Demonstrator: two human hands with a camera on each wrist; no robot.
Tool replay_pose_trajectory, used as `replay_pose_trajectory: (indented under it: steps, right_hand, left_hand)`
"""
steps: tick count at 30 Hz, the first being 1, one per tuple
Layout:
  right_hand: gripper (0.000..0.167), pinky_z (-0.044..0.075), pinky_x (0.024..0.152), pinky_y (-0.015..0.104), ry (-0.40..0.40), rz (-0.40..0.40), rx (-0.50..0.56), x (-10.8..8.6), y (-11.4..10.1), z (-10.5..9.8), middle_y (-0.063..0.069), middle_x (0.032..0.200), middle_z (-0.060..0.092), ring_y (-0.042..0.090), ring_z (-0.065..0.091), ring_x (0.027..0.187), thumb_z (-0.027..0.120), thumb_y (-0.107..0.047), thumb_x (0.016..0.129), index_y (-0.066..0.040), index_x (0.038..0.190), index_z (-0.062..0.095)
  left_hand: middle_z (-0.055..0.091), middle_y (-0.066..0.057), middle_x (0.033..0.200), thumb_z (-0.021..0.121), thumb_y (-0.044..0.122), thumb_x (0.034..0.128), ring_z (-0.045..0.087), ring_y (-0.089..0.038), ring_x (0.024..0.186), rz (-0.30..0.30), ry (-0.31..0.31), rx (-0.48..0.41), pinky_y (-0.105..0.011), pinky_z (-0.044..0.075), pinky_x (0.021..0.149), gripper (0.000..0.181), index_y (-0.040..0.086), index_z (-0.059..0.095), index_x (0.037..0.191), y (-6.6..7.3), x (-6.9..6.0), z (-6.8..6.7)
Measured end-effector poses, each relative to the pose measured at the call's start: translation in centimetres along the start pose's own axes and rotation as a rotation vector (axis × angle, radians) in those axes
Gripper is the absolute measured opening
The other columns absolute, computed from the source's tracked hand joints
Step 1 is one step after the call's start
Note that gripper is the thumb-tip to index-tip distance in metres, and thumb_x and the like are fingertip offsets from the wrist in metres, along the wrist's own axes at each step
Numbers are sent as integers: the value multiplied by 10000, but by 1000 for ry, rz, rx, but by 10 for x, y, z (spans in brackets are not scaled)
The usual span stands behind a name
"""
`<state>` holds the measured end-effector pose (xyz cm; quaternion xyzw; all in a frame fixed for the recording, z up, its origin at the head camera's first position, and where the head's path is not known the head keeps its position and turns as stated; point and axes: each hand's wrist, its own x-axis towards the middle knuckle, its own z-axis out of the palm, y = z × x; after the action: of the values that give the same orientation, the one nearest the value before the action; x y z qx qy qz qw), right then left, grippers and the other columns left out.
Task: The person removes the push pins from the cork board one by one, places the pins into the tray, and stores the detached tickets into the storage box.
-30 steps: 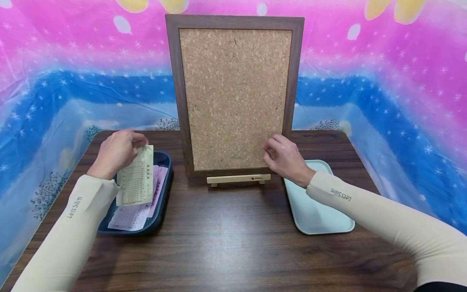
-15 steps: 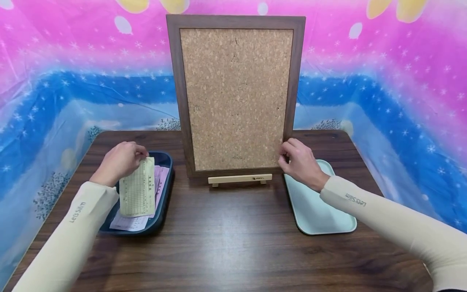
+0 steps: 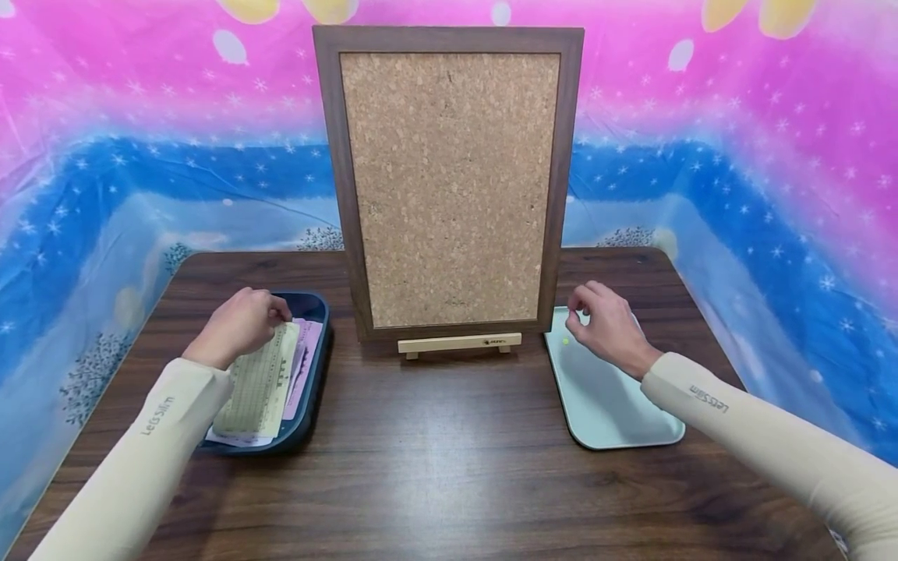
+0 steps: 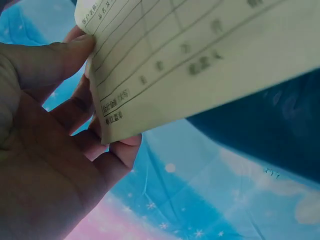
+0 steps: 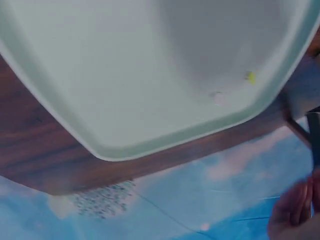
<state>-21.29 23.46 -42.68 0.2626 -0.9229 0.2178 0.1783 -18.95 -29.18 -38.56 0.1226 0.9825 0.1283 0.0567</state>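
My left hand (image 3: 238,327) pinches the top edge of a pale yellow printed slip (image 3: 263,382), thumb on one face in the left wrist view. The slip hangs over pink and white slips (image 3: 303,366) in a dark blue tray (image 3: 319,366). Over the far left corner of a pale green tray (image 3: 596,405), my right hand (image 3: 606,327) has thumb and forefinger together on what seems a small red pushpin (image 3: 571,312), barely visible. A yellow pushpin (image 5: 251,77) and a pale pink one (image 5: 219,98) lie in the green tray.
A framed corkboard (image 3: 449,187) stands upright at the back between the two trays, with a light wooden stand (image 3: 459,343) at its base. The brown wooden table (image 3: 435,467) is bordered by a colourful cloth backdrop (image 3: 105,179).
My right hand has moved right, from the corkboard's lower right corner to the green tray. My left hand has lowered the yellow slip onto the slips in the blue tray.
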Motion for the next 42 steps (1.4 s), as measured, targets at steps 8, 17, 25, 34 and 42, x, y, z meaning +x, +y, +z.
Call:
replay_pose_trajectory:
  steps: [8,17,25,34,42]
  right_hand:
    - [100,414,594,331,-269,85,4,-11,21,13,-3,730,533,143,486,637,645,-36,761,-111,749,580]
    - [135,395,577,324,-306,100,22,-16,30,27,-31,674,510,126,465,607,657,-9,732,-122,702,588]
    - [152,398,571,317,-313,100,16,-22,31,32,-35,666,513,120,466,603,653,10,735,-122,699,587]
    - [156,388,566,320,-315,113,4,-25,32,34,-32,656,506,129,458,598,651,3,743,-125,689,579]
    - [65,430,598,352,-254,114,-27,-21,20,24,10,740,543,163,515,661,633,-49,797,-98,764,606]
  left_hand:
    - [650,-156,971,490,-135,804,559,-294,878,10,5,-10,-371,389,639,301,8,700,965,0,-3,6]
    - [637,-178,984,481,-103,845,561,-322,911,6,-12,-20,-398,410,680,258,-2,686,965,2,-2,6]
    - [630,-217,1018,449,-23,928,566,-294,847,-17,-18,-50,-375,431,641,238,-21,673,1011,7,-3,6]
    - [630,-203,990,439,-12,931,574,-331,904,51,79,-74,-482,461,760,247,-40,667,1021,17,-6,8]
    - [626,-155,975,491,3,915,562,-320,898,158,267,-52,-483,451,746,214,-13,677,1019,57,-17,5]
